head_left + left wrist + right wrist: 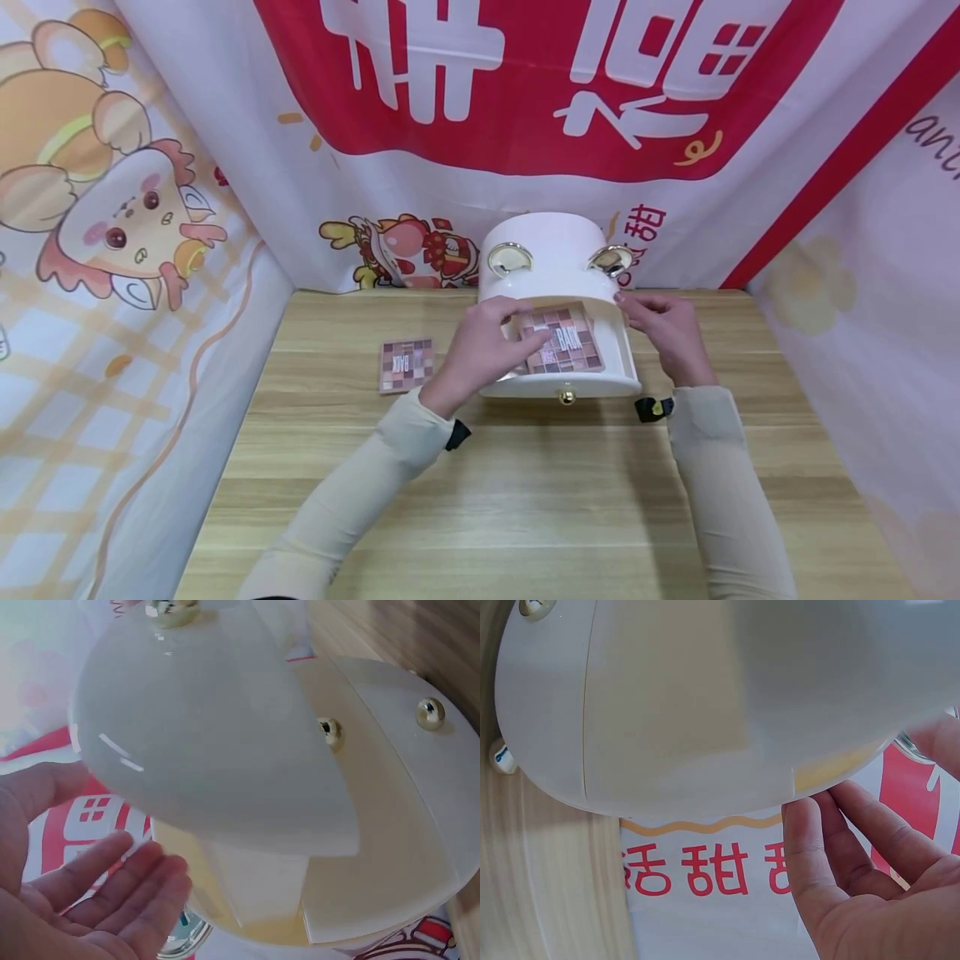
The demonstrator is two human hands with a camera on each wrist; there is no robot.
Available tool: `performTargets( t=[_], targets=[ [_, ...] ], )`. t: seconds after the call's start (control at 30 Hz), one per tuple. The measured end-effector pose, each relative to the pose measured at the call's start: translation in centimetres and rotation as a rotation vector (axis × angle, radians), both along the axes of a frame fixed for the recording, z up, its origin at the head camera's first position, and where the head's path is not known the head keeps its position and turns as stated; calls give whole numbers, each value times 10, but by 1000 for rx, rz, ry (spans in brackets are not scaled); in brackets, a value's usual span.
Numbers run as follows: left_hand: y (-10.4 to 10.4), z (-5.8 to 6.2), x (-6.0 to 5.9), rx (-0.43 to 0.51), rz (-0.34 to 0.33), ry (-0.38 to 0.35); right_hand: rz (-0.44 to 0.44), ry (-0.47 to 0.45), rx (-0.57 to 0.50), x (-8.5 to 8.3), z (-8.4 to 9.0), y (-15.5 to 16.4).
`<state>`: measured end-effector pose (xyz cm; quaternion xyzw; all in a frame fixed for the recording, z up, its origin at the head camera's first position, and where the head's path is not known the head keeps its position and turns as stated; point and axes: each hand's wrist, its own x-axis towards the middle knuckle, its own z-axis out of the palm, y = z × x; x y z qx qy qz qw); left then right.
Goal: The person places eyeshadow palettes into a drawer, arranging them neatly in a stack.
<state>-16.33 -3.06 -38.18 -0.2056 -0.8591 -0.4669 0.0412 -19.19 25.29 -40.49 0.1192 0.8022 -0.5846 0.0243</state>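
Note:
A white rounded box (551, 237) has its curved drawer (517, 385) pulled out. A makeup palette (573, 337) printed with "BACK" lies tilted inside the drawer. My left hand (487, 346) reaches over the drawer's left part, thumb overlapping the palette. In the left wrist view, that hand's fingers (154, 896) are spread and loosely bent beside the box. At the box's right side, my right hand (667, 325) has its fingertips right at the edge. From the right wrist, its fingers (806, 840) are slightly bent against the white rim, thumb apart from them.
Another palette (405, 365) lies flat on the wooden table (570, 500), left of the box. Two gold ovals (510, 259) stick out of the box's top. A gold knob (567, 398) sits on the drawer front. Printed cloth (420, 183) hangs behind and at both sides.

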Motion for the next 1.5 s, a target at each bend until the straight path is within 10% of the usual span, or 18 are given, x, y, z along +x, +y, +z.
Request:
performTargets(
  t=[0.33, 1.5],
  targets=[
    [-30, 2, -10, 316, -76, -130, 6, -3, 5, 0, 0, 0],
    [-128, -40, -31, 44, 75, -151, 21, -2, -11, 1, 0, 2]
  ],
)
